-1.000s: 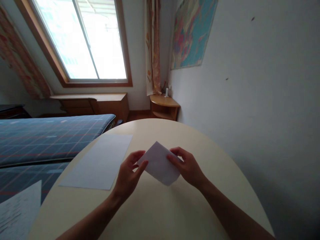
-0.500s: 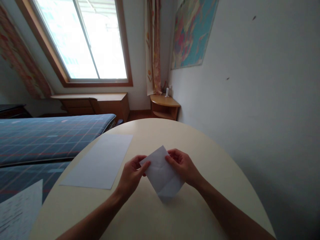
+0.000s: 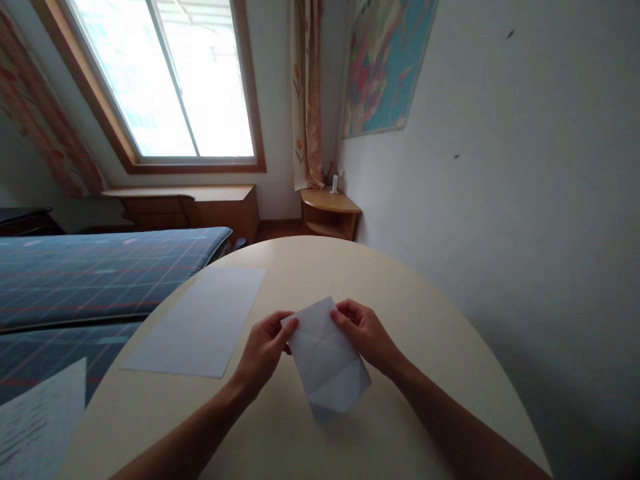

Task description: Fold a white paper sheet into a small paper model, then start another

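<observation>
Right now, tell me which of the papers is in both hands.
The creased white paper, pinched by the left hand and the right hand. Neither touches the blank sheet flat on the table or the marked sheet at lower left.

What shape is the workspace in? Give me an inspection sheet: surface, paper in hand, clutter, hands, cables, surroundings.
Surface: cream table with a curved edge.
Paper in hand: creased white paper, fold lines visible.
Clutter: white sheet lying flat at the left; marked sheet at lower left, its text unreadable.
Hands: left hand pinches the paper's left corner; right hand grips it near the top corner.
Cables: nothing seen clearly.
Surroundings: plaid mattress left, window ahead, wall map beyond the table, corner cabinet below it.
</observation>
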`<state>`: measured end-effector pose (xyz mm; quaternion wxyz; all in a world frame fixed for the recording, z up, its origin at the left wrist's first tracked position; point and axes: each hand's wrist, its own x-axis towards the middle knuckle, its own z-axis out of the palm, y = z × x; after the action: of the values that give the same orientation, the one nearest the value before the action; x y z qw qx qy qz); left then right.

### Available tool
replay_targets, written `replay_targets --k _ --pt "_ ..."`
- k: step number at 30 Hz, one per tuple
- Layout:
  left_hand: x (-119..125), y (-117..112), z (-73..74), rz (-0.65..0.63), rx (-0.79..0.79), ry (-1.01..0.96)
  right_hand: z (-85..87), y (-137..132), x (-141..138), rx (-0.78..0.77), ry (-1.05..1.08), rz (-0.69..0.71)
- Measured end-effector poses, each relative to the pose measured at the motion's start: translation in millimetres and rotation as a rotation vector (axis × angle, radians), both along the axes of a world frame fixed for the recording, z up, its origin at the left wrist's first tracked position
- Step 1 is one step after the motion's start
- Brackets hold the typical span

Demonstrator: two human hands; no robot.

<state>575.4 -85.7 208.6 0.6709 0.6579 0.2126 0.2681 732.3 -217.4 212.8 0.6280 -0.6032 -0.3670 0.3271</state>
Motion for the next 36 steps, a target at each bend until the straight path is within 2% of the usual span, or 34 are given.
replay_targets --k 10,25,31,36 --pt "1 4 -6.4 -0.001 0.044 0.027 -3.7 1 4 -0.032 -0.079 -0.028" --pt "0 4 -5.0 -0.013 0.029 0.018 -2.5 -1 4 -0.046 -0.086 -0.028" --pt "-2 1 -0.6 0.005 0.005 -0.019 -4.5 0 5 -0.003 -0.087 -0.019" --pt "-3 -3 6.0 0.041 -0.075 -0.061 -2.8 0 6 0.017 -0.105 -0.047"
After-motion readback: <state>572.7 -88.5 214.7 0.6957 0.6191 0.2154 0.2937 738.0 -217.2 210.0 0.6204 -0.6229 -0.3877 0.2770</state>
